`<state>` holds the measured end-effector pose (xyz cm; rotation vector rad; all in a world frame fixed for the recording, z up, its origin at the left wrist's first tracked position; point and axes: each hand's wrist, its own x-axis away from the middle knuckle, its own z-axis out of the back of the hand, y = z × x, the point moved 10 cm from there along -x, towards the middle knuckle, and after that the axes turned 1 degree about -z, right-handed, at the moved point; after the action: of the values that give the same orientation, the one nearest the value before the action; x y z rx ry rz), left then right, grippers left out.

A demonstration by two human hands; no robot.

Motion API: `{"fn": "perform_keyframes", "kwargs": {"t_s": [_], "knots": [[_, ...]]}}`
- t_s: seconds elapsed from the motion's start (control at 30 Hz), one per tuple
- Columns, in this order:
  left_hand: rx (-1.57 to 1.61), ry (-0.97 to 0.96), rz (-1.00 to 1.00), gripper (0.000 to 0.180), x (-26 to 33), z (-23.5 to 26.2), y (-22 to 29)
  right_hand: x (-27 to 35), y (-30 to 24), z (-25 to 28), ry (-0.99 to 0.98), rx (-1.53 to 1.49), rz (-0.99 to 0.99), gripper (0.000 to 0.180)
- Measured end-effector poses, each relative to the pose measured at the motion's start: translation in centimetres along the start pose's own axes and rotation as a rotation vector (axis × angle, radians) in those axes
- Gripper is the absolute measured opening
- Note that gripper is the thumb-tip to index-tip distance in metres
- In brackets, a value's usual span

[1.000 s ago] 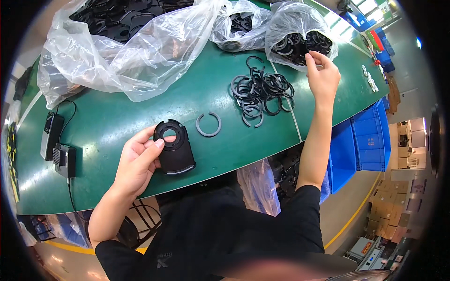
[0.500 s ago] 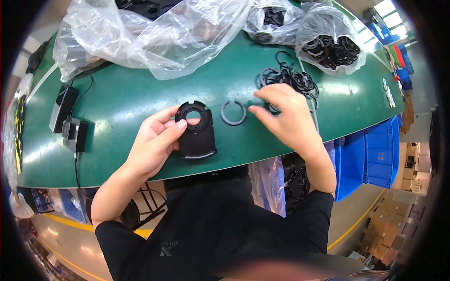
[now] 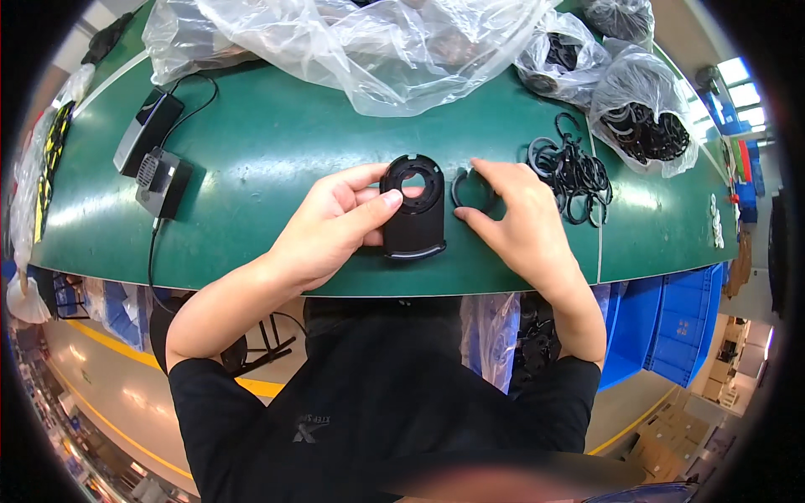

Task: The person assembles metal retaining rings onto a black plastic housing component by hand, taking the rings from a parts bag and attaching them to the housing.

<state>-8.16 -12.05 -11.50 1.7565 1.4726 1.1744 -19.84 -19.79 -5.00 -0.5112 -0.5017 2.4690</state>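
Holding a flat black part upright over the table's near side, the left hand is closed on its left edge, thumb on the front by the round hole and fingers behind, 1 fingertip area showing through the opening. The right hand is held wide in a C shape, thumb and fingers well apart, around a dark grey open ring just to the right of the black part. I cannot tell whether its fingertips touch the ring, which is partly hidden by the hand.

Beyond the right hand, a loose heap of black and grey rings lies on the green table. Behind the heap, a clear bag stands open with similar rings inside. A large crumpled plastic bag spreads along the far side. At the left, 2 black devices sit beside each other with cables. Blue bins stand below the table's right end.
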Motion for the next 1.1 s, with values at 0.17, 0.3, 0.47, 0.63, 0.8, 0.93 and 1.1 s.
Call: {"fn": "perform_keyframes", "kwargs": {"t_s": [0.17,0.3,0.47,0.63,0.8,0.93,1.1], "knots": [[0.127,-0.023,0.028,0.035,0.0,0.1,-0.2,-0.1,2.2,0.8,0.073,-0.597,-0.227,0.054],[0.123,-0.089,0.026,0.038,0.1,-0.6,-0.2,0.1,-0.1,0.9,0.076,-0.712,-0.172,0.057],[0.158,-0.163,0.019,0.039,0.3,-1.2,0.0,-0.6,-5.0,1.3,0.180,-0.309,0.108,0.056],[0.118,-0.195,0.020,0.038,0.3,-1.4,0.1,-0.7,-5.4,0.8,0.240,-0.203,0.149,0.054],[0.059,-0.153,0.019,0.038,0.2,-0.9,-0.5,-0.9,-5.9,0.6,0.202,-0.126,0.162,0.054],[-0.078,-0.114,-0.012,0.037,0.1,-0.6,-0.2,-0.9,-6.7,0.6,0.216,-0.052,0.217,0.053],[-0.136,-0.034,-0.025,0.034,0.3,-0.2,0.1,-0.8,-6.7,0.5,0.208,-0.095,0.213,0.050]]}}
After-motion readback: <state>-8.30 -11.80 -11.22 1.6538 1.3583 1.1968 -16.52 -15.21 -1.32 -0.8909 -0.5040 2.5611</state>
